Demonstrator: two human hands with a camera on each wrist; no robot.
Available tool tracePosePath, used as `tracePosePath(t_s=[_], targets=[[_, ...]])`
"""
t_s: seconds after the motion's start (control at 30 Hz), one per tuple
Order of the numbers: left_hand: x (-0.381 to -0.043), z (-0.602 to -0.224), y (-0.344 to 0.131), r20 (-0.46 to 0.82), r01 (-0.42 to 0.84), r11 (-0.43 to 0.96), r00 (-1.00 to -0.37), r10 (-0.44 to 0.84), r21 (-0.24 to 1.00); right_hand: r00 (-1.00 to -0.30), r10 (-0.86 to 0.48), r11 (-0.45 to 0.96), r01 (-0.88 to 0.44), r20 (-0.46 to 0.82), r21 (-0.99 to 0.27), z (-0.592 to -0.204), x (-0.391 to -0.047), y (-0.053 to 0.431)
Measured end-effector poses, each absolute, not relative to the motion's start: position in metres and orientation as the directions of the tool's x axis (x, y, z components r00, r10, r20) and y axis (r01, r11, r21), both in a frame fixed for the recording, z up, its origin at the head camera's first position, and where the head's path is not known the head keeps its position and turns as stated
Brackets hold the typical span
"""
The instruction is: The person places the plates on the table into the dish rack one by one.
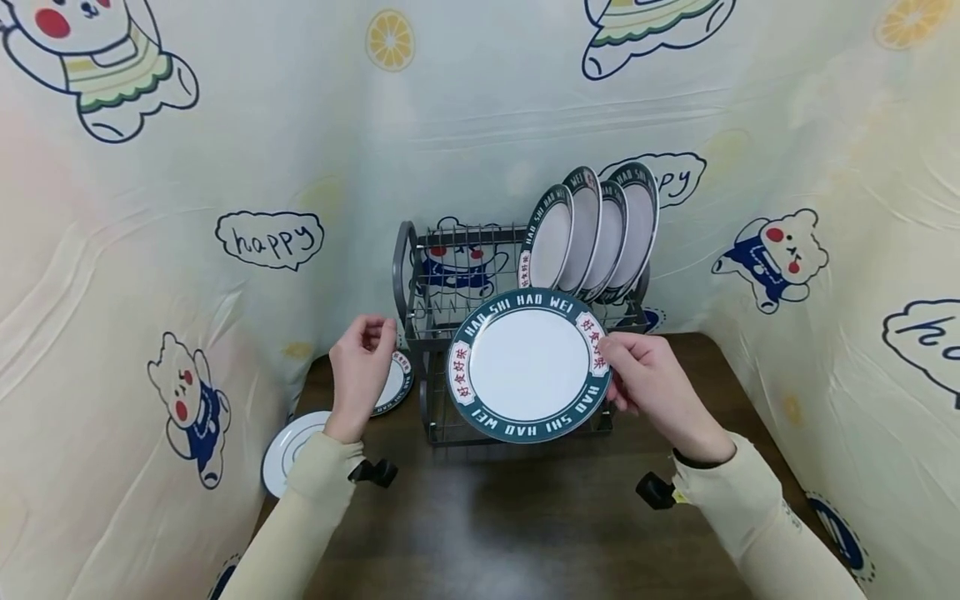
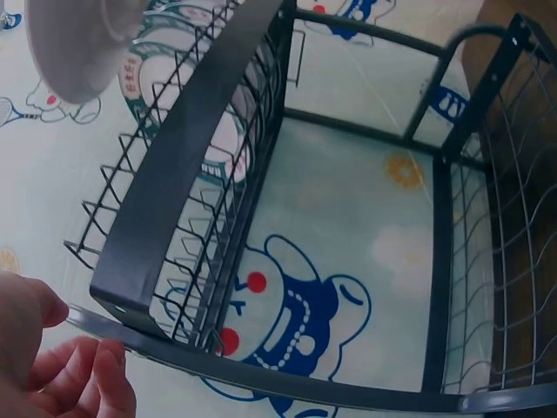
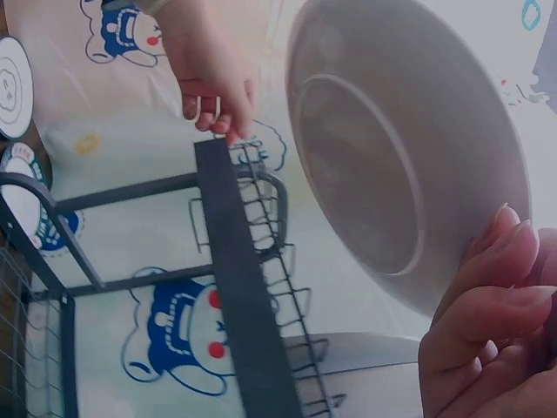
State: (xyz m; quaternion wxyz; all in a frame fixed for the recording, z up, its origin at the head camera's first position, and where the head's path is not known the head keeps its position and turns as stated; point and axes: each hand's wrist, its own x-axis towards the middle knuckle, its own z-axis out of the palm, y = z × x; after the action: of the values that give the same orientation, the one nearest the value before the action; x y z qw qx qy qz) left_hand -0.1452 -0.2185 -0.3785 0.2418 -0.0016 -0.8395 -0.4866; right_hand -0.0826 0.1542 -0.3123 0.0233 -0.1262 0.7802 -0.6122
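My right hand [image 1: 656, 383] pinches the right edge of a round white plate [image 1: 528, 367] with a green, lettered rim. The plate is held up in front of a dark two-tier dish rack [image 1: 402, 267], its face tilted toward the head camera. In the right wrist view the plate's pale underside [image 3: 357, 165] shows, fingers behind its edge. My left hand [image 1: 360, 367] is at the rack's left end with fingers loosely curled and holding nothing; the left wrist view has its fingertips [image 2: 109, 357] beside the rack's end bar. Several similar plates [image 1: 549, 237] stand upright in the upper tier's right half.
On the brown table [image 1: 525, 525], left of the rack, lie a white plate [image 1: 279, 458] and a smaller green-rimmed plate [image 1: 396, 385], both partly hidden by the left arm. Cartoon-printed cloth [image 1: 465, 117] hangs behind and along both sides.
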Motion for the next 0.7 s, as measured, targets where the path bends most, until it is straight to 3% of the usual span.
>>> tracePosePath(t_s=[0.5,0.7], targets=[[-0.17,-0.384,-0.209,0.447,0.28,0.532,-0.869,-0.213,0.799,-0.971,-0.091,0.466,-0.239,0.223,-0.852,-0.247,-0.11,0.158],[-0.173,-0.383,-0.208,0.426,0.271,0.528,-0.883,-0.196,0.805,-0.939,-0.101,0.593,-0.322,0.329,-0.738,-0.216,-0.126,0.153]])
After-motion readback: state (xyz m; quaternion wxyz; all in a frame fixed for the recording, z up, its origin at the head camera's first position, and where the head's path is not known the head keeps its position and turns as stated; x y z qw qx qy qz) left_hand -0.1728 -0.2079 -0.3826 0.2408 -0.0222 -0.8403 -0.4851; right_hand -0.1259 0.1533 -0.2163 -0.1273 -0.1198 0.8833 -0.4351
